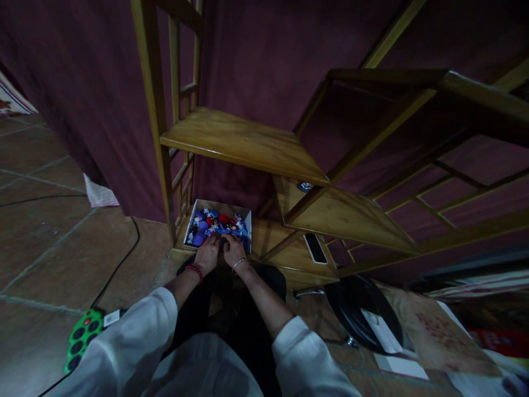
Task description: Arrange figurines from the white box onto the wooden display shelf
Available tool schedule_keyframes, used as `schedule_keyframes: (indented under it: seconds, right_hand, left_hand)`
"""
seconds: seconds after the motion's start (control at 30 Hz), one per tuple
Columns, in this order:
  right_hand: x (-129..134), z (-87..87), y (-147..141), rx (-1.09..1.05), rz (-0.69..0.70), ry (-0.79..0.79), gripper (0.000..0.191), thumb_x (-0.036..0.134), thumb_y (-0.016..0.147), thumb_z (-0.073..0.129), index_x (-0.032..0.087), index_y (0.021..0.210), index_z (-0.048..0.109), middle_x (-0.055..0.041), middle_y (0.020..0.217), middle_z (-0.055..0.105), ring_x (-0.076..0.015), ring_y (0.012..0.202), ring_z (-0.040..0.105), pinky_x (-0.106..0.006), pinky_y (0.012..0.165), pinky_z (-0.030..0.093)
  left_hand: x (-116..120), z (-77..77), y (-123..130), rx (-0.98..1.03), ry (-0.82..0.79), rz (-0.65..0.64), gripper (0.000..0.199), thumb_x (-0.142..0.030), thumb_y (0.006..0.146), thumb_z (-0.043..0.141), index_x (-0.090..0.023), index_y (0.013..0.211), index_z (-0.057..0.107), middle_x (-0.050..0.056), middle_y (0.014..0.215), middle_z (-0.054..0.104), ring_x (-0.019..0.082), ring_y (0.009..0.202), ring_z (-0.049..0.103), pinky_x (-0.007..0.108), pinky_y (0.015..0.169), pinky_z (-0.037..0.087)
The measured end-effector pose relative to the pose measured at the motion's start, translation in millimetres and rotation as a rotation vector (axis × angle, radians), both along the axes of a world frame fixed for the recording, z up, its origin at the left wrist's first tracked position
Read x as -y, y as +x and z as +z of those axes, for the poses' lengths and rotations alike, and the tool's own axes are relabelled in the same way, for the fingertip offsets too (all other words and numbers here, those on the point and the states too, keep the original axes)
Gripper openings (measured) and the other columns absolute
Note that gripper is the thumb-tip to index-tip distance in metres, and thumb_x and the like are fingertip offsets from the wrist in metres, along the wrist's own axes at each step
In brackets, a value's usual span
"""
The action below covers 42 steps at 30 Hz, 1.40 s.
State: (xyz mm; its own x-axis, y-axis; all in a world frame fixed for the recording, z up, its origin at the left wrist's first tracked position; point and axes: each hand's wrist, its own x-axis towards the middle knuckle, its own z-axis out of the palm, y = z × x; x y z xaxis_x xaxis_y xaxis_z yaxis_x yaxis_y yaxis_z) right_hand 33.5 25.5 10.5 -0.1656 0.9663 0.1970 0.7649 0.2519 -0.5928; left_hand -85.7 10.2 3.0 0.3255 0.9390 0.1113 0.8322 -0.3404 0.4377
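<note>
A shallow white box [250, 234] stands on the lowest wooden shelf, filled with many small blue, purple, red and black figures [217, 223]. My left hand [208, 255] is at the near edge of this box, its fingers bent inward and pressed together. Close beside it, my right hand [233, 251] reaches to the same edge with curled fingers. Both sets of fingertips touch the front row of the box's contents. Whatever lies between the fingers is too small and dark to make out.
Above the box juts a wooden shelf board [248, 143]. A dark phone-like object [315, 248] lies on the lower shelf to the right. A black round stool [363, 314] stands at right. On the floor at left are a green power strip [84, 339] and its black cable.
</note>
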Motion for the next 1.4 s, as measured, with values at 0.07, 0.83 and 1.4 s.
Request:
schedule_keyframes:
  seconds: [0.07, 0.83, 1.4]
  right_hand:
    - [-5, -4.7, 1, 0.042, -0.011, -0.032, 0.041, 0.003, 0.068, 0.040, 0.017, 0.102, 0.058, -0.0044, 0.101, 0.060, -0.0140, 0.095, 0.054, -0.026, 0.090, 0.040]
    - [-49, -40.6, 21, 0.173, -0.165, -0.095, 0.034, 0.005, 0.073, 0.041, 0.016, 0.100, 0.059, -0.0069, 0.102, 0.060, -0.0138, 0.093, 0.055, -0.024, 0.087, 0.041]
    - [-57, -21.7, 10, 0.331, -0.102, -0.142, 0.030, 0.013, 0.077, 0.041, 0.020, 0.098, 0.061, -0.0046, 0.101, 0.061, -0.0147, 0.093, 0.055, -0.023, 0.084, 0.039]
  left_hand:
    - [0, -6.9, -4, -0.039, -0.023, 0.042, 0.047, -0.002, 0.069, 0.038, -0.010, 0.115, 0.043, 0.014, 0.120, 0.045, 0.019, 0.115, 0.038, 0.031, 0.096, 0.032]
    - [-10, -20.7, 2, -0.198, -0.029, 0.084, 0.042, -0.013, 0.078, 0.034, -0.004, 0.118, 0.044, 0.016, 0.124, 0.045, 0.021, 0.121, 0.032, 0.031, 0.096, 0.032]
    - [-13, -24.9, 2, -0.206, -0.058, 0.079, 0.043, -0.017, 0.082, 0.031, -0.005, 0.122, 0.039, 0.017, 0.128, 0.041, 0.020, 0.125, 0.027, 0.032, 0.099, 0.028]
